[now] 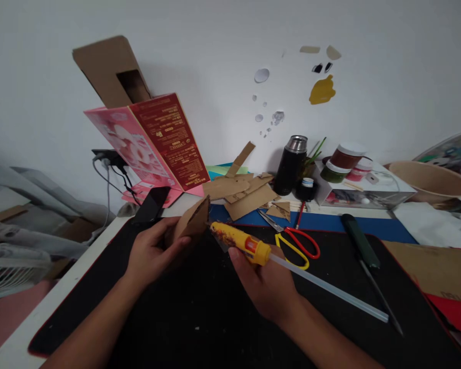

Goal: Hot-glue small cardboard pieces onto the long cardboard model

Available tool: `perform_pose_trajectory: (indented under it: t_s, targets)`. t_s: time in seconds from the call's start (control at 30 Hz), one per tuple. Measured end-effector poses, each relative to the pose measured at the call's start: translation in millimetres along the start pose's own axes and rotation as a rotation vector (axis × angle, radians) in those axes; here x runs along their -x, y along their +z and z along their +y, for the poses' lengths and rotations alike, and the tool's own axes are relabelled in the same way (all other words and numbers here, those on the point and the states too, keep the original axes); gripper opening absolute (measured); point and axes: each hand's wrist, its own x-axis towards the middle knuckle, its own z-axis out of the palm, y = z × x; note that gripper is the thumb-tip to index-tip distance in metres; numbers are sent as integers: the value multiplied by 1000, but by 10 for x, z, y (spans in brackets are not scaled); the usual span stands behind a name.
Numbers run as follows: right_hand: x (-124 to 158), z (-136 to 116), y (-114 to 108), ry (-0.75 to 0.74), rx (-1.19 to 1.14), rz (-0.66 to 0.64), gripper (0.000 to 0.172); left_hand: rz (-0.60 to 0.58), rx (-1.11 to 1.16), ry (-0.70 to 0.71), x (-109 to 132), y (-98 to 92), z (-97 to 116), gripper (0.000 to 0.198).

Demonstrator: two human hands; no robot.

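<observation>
Forearms come in from the bottom edge over the black mat (200, 328) that covers the surface. Left hand (153, 253) has its grip closed on a folded cardboard piece (194, 221), thumb on the near face and fingers behind, lifted just off the mat. Right hand (267, 287) has its grip wrapped round a yellow glue gun (241, 242). The gun's stained nozzle touches the lower right edge of the cardboard, and a clear glue stick (330, 289) trails out of its back toward the right.

To my eye the work is laying glue along that edge. It would go best with the nozzle drawn slowly along the seam, the piece held firm at a steady tilt, and the left fingertips well back from the hot tip. The long stick could snag on the red-and-yellow scissors (297, 246) lying just beside it.

Farther out lie a dark-handled tool (359, 241), cardboard scraps (246, 197) and a black flask (290, 164). A pink box (153, 143) leans at the wall.
</observation>
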Motion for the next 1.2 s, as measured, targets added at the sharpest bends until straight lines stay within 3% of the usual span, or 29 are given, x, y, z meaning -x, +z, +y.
perform_pose_trajectory:
  t_s: [0.37, 0.6, 1.2]
  targets:
    - [5, -1, -22, 36, -2, 38, 30, 1, 4, -59, 3, -20, 23, 43]
    - [12, -1, -18, 50, 25, -7, 35, 19, 23, -72, -16, -33, 63, 41]
    - [-8, -18, -27, 36, -4, 26, 27, 11, 8, -61, -12, -33, 80, 40]
